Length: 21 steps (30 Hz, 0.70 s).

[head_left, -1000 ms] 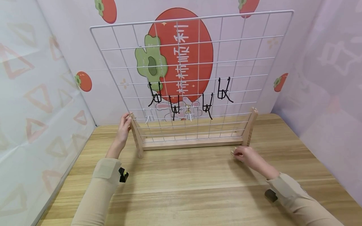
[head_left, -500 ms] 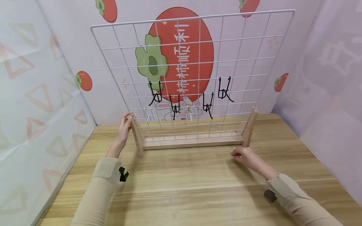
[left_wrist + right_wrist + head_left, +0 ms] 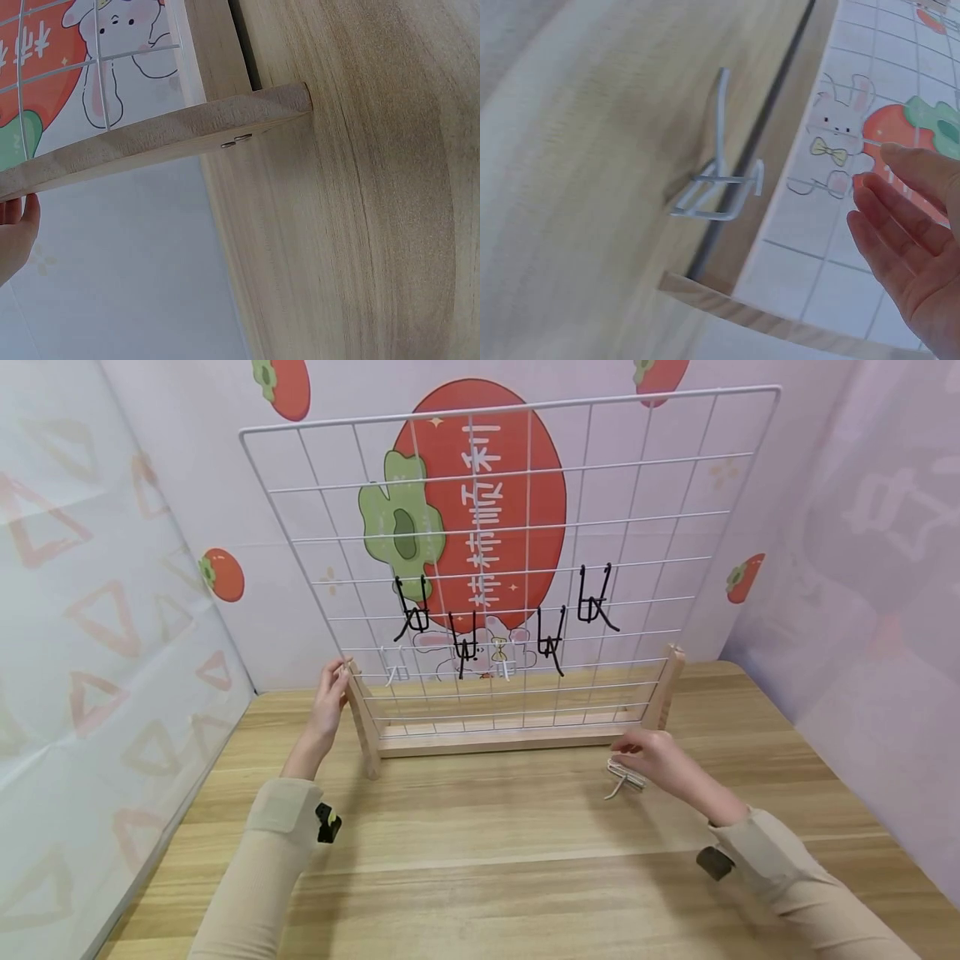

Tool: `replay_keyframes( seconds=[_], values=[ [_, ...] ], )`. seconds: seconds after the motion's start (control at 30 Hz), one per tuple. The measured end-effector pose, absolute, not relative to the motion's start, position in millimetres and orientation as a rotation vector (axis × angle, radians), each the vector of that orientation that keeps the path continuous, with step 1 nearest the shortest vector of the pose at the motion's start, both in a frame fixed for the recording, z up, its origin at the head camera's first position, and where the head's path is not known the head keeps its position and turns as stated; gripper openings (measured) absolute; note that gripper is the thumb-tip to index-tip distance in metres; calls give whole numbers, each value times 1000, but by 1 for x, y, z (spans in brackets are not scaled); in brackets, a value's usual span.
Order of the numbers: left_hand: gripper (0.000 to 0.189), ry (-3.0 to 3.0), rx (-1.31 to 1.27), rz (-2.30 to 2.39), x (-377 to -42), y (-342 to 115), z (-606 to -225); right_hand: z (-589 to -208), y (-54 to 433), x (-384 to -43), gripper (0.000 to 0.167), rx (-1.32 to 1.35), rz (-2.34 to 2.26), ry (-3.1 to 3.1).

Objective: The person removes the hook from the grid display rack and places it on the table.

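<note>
A white wire grid panel (image 3: 525, 527) stands in a wooden stand (image 3: 510, 742). My left hand (image 3: 324, 702) holds the top of the stand's left upright; in the left wrist view, thumb and fingertips (image 3: 30, 206) meet the upright's edge (image 3: 172, 127). A white wire hook (image 3: 626, 777) with a single prong is low over the table, just below my right hand (image 3: 660, 764). Nothing is between the right hand's loosely bent fingers. In the right wrist view, the hook (image 3: 718, 178) shows whole, apart from the hand (image 3: 911, 240).
Black wire hooks (image 3: 551, 643) hang on the panel, two higher and two lower. Two white hooks (image 3: 504, 670) hang in a row below them. Wood-grain table (image 3: 480, 860) extends in front of the stand. Patterned sheets (image 3: 862, 568) enclose the back and sides.
My right hand has let go of the white wire hook and lifted slightly, so the hook now shows below the fingers. The left hand has stayed put on the upright.
</note>
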<state>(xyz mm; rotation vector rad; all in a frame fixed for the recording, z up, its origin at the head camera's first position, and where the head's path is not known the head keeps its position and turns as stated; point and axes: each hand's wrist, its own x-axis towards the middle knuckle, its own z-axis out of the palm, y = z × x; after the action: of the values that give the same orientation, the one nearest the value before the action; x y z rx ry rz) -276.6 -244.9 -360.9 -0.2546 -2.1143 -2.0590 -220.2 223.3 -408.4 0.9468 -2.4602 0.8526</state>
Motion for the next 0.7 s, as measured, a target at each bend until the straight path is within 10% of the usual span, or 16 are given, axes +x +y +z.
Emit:
replay_keyframes(
  seconds=[0.7],
  values=[
    [21,-2122,-265,-2045,-275,-244,-360,-338,214,-231,19,988,674,-2236]
  ],
)
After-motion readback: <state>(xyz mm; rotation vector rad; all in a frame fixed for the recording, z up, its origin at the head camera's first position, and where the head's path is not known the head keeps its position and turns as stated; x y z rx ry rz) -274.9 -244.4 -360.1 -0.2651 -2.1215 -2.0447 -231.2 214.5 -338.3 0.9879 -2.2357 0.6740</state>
